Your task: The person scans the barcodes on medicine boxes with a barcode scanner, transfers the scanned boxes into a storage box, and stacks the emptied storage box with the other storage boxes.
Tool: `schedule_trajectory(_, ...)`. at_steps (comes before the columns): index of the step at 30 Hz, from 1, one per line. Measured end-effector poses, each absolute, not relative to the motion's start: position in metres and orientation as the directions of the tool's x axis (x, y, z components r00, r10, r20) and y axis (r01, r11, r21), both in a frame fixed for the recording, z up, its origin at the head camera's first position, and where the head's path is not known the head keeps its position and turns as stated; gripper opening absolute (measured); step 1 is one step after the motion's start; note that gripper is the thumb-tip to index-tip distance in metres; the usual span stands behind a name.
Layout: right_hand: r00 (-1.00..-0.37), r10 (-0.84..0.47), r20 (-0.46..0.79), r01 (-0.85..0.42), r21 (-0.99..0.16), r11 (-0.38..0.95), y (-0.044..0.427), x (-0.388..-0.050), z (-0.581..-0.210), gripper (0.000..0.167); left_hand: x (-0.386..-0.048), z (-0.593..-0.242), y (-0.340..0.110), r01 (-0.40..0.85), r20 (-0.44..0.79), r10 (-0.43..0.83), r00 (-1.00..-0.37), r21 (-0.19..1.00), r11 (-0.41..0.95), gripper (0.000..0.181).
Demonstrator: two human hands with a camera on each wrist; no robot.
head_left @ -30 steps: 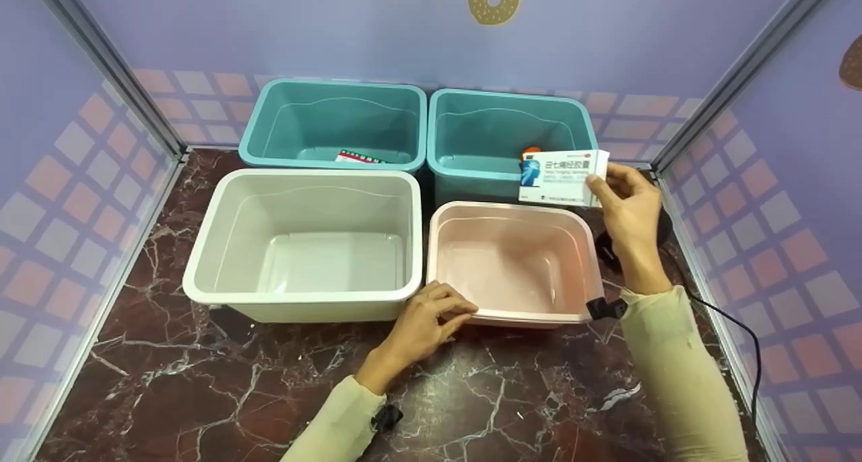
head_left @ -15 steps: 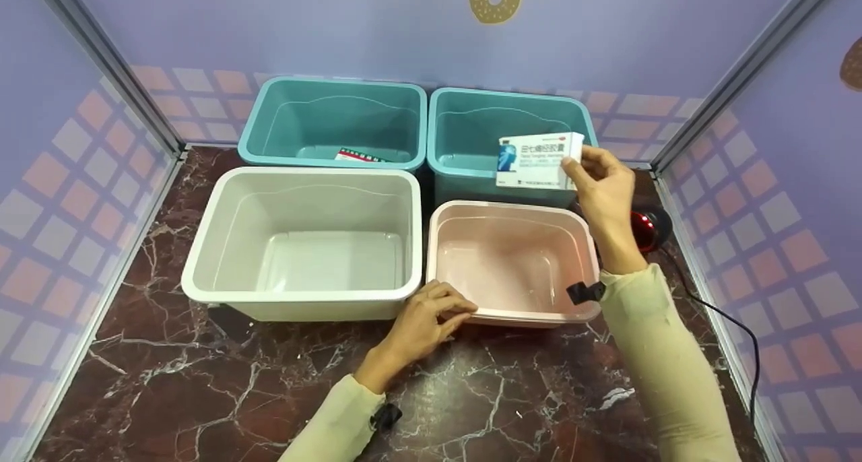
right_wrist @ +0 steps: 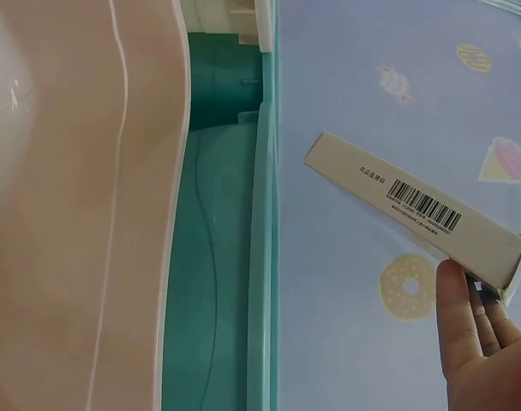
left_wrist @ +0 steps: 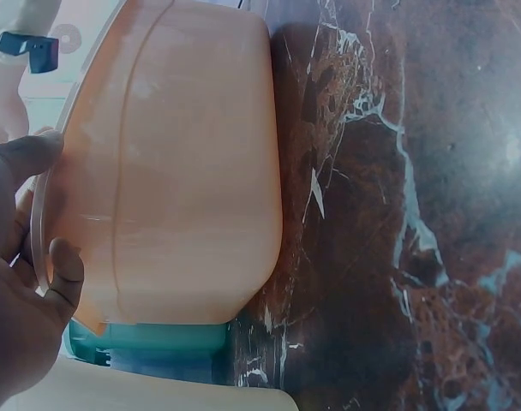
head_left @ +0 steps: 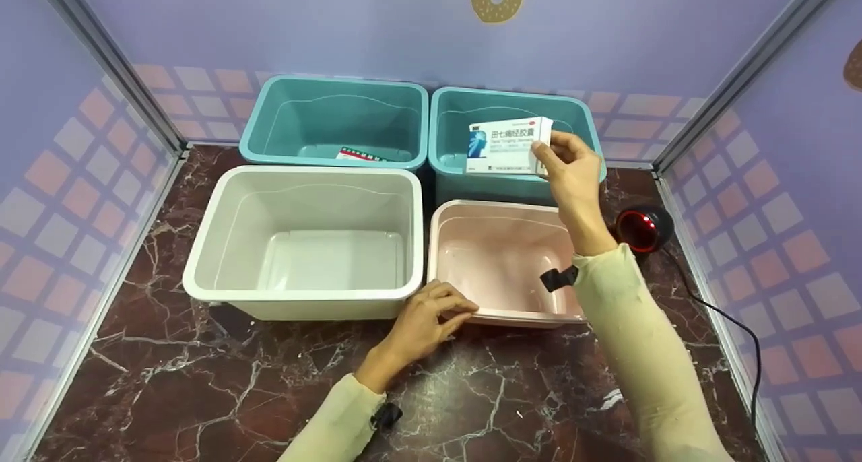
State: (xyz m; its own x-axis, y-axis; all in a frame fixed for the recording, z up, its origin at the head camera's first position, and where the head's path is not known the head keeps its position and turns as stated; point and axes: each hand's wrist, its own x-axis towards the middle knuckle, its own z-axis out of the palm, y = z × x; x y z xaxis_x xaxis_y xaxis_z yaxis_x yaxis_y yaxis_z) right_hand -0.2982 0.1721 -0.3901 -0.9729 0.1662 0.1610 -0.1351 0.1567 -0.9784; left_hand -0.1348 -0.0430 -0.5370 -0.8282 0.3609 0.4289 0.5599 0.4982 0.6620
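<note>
A white medicine box (head_left: 505,147) with blue artwork and printed characters is pinched at its right end by my right hand (head_left: 576,172). In the head view it overlaps the front rim of the right teal bin (head_left: 465,182), held up in the air. The right wrist view shows a barcode along the narrow side of the medicine box (right_wrist: 406,205). My left hand (head_left: 424,320) pinches the near left rim of the pink bin (head_left: 491,267); in the left wrist view, thumb and fingers of the left hand (left_wrist: 25,257) lie on both sides of that rim.
A white bin (head_left: 303,297) stands left of the pink one. Behind it, the left teal bin (head_left: 337,112) contains a red, white and green box (head_left: 360,155). A black scanner with a red light (head_left: 643,229) sits at right, its cable (head_left: 727,320) running forward along the wall.
My right hand has carried the medicine box leftward and up, from right of the right teal bin to over it. The scanner has come into sight, lit red. My left hand has stayed put.
</note>
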Motion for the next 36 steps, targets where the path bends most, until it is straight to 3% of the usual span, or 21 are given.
schedule_trajectory(28,-0.99,0.124,0.06,-0.065,-0.997,-0.036,0.115,-0.321,-0.396,0.029,-0.136,-0.537,-0.043,0.584,0.459,0.362,-0.811,0.652,0.483,0.012)
schedule_trajectory(36,-0.993,0.106,0.051,-0.053,-0.998,-0.025,0.099,-0.324,-0.399,0.029,-0.134,-0.536,-0.044,0.581,0.457,0.359,-0.814,0.656,0.483,0.012)
